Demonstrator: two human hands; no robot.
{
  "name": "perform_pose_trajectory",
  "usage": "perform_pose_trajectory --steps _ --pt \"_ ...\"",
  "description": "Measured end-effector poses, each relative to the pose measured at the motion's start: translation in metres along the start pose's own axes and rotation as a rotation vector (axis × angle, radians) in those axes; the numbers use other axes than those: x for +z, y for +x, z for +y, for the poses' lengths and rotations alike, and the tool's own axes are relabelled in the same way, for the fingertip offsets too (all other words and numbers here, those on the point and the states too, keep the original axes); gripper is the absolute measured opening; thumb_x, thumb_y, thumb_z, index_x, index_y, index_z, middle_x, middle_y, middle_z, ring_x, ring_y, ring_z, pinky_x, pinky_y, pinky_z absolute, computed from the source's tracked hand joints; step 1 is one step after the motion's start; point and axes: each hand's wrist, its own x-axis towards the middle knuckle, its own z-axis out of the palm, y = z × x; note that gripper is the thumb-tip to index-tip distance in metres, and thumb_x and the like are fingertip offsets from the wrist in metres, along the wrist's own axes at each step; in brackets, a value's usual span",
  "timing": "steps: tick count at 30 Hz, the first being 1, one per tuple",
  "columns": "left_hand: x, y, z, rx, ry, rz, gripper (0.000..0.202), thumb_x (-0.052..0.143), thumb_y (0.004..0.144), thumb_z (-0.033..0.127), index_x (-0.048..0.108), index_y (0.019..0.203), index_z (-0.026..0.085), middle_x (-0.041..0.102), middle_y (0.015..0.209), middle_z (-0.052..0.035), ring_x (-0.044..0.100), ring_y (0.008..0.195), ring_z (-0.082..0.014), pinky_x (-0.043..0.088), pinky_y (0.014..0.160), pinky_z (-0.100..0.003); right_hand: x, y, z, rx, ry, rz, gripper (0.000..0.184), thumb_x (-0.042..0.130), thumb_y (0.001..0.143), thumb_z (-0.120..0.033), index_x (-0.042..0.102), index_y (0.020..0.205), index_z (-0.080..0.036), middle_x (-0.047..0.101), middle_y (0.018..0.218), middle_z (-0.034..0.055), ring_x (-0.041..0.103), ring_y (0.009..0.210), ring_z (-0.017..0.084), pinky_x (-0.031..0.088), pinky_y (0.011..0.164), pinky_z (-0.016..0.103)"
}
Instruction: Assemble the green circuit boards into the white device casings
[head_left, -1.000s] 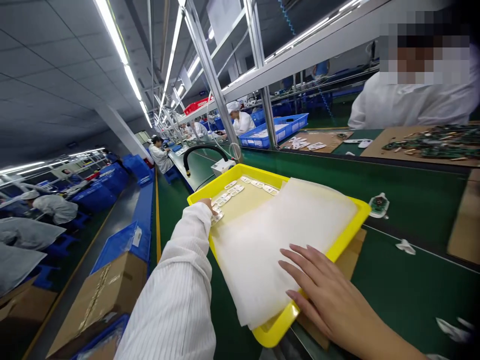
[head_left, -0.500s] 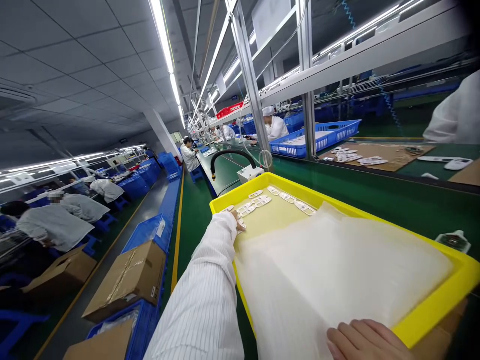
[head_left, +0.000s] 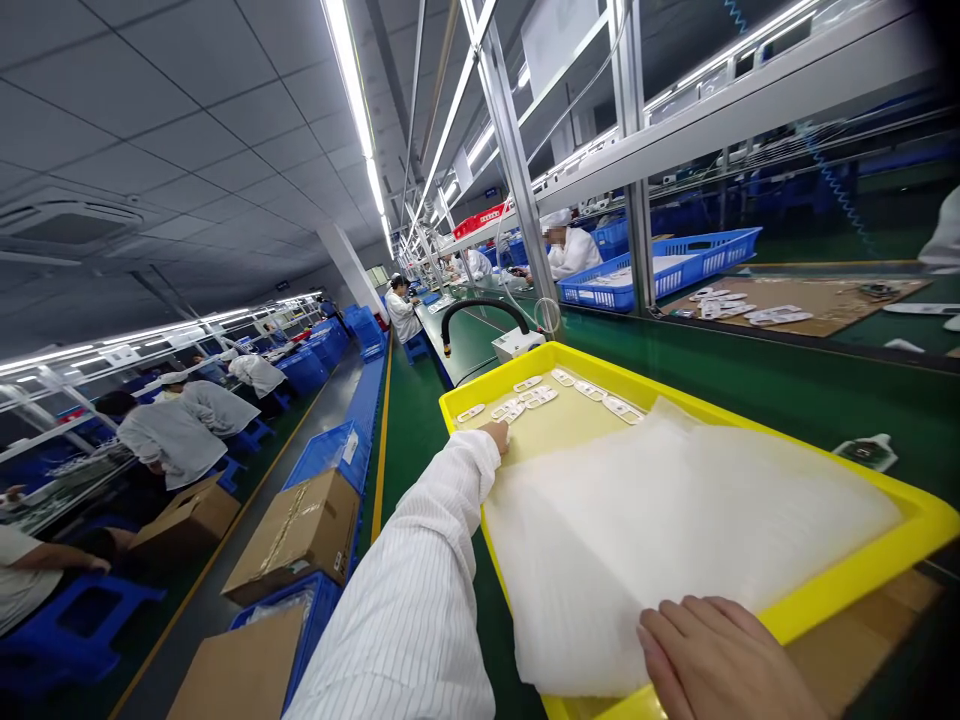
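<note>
Fingers of the right hand [head_left: 724,655] are folded and held close together over the near edge of the yellow tray [head_left: 832,605], by the white sheet [head_left: 690,510]; whether they pinch sheet or rim cannot be told. Fingers of the left hand [head_left: 496,435] point down inside the tray at its left edge, toward the far left corner, their tips hidden, so I cannot tell whether they pinch anything. Just beyond them, small white frames [head_left: 540,398] lie in the far left part of the tray, with more frames in a line along its right edge from the far right corner. The sheet covers the near part and hangs over the left edge. Past the right edge, a pale shell with a green board [head_left: 868,452] lies on the green bench [head_left: 750,395]; past the far right corner stands a pale box [head_left: 517,343] with a black hose [head_left: 480,305]. Farther left, a blue crate [head_left: 319,460] bears a white label [head_left: 350,447], and a taped carton [head_left: 296,535] carries dark print, both too small to read.
</note>
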Motion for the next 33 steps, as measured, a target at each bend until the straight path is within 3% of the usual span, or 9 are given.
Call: perform_pose_trajectory --steps 7,13,15,18,22,25,27,30,33 --pt "-0.052 -0.052 0.041 0.144 -0.096 0.161 0.038 0.056 0.093 0.037 0.055 0.123 0.015 0.059 0.122 -0.0105 0.06 0.106 -0.0213 0.053 0.091 -0.043 -0.006 0.008 -0.015 0.185 0.001 -0.163 0.031 0.046 0.09 -0.021 0.061 0.063 -0.021 0.06 0.063 0.0034 0.051 0.064 0.021 0.027 0.075 0.038" --pt "-0.091 -0.13 0.152 0.761 -0.189 0.196 0.052 0.051 0.093 0.046 0.037 0.136 0.021 0.057 0.13 -0.0074 0.056 0.116 -0.0195 0.045 0.102 -0.033 -0.009 0.014 -0.017 0.237 -0.024 -0.234 0.03 0.047 0.091 -0.024 0.064 0.067 -0.018 0.064 0.067 0.0045 0.055 0.069 0.02 0.028 0.077 0.039" --pt "-0.083 -0.159 0.202 0.976 -0.186 0.104 0.054 0.056 0.089 0.049 0.04 0.132 0.023 0.061 0.123 -0.0039 0.061 0.106 -0.0177 0.049 0.093 -0.027 -0.009 0.014 -0.018 0.246 -0.024 -0.239 0.031 0.047 0.091 -0.025 0.064 0.066 -0.018 0.064 0.066 0.005 0.056 0.07 0.02 0.03 0.078 0.039" --pt "-0.05 -0.185 0.273 1.334 -0.038 -0.085 0.048 0.058 0.089 0.041 0.042 0.124 0.01 0.062 0.118 -0.015 0.064 0.102 -0.0232 0.051 0.084 -0.031 -0.009 0.011 -0.019 0.264 -0.02 -0.222 0.027 0.046 0.09 -0.027 0.069 0.079 -0.017 0.069 0.076 0.0076 0.059 0.078 0.023 0.036 0.081 0.04" --pt "0.003 -0.188 0.335 1.235 0.324 -0.199 0.046 0.052 0.092 0.035 0.041 0.127 0.008 0.058 0.123 -0.0228 0.063 0.11 -0.0296 0.05 0.08 -0.035 -0.005 0.003 -0.022 0.289 -0.015 -0.169 0.034 0.038 0.091 -0.022 0.07 0.104 -0.02 0.072 0.096 0.0081 0.063 0.09 0.024 0.044 0.082 0.035" --pt "0.025 -0.183 0.35 1.188 0.392 -0.229 0.05 0.057 0.09 0.034 0.044 0.128 0.005 0.057 0.124 -0.0272 0.061 0.113 -0.0325 0.051 0.08 -0.037 -0.002 -0.001 -0.023 0.274 0.046 -0.145 0.04 0.032 0.092 -0.021 0.071 0.102 -0.023 0.073 0.09 0.0052 0.064 0.089 0.022 0.047 0.081 0.033" --pt "0.026 -0.183 0.347 1.201 0.403 -0.215 0.063 0.061 0.086 0.046 0.043 0.13 0.004 0.055 0.126 -0.0283 0.058 0.116 -0.0357 0.051 0.083 -0.041 -0.003 -0.001 -0.024 0.272 0.071 -0.141 0.042 0.031 0.093 -0.02 0.071 0.101 -0.021 0.072 0.09 0.0062 0.064 0.087 0.022 0.047 0.082 0.033" --pt "0.006 -0.188 0.323 1.316 0.338 -0.038 0.077 0.057 0.084 0.059 0.038 0.137 0.006 0.054 0.128 -0.0246 0.056 0.115 -0.037 0.048 0.091 -0.046 -0.008 0.003 -0.025 0.295 0.024 -0.161 0.039 0.034 0.092 -0.018 0.071 0.103 -0.015 0.072 0.099 0.0113 0.062 0.087 0.023 0.044 0.084 0.038" --pt "-0.03 -0.184 0.281 1.414 0.211 0.217 0.064 0.052 0.091 0.047 0.038 0.14 0.009 0.056 0.128 -0.0171 0.055 0.117 -0.0291 0.045 0.099 -0.041 -0.013 0.01 -0.023 0.289 -0.001 -0.214 0.03 0.043 0.091 -0.021 0.071 0.085 -0.016 0.07 0.085 0.0109 0.059 0.079 0.023 0.04 0.082 0.041"
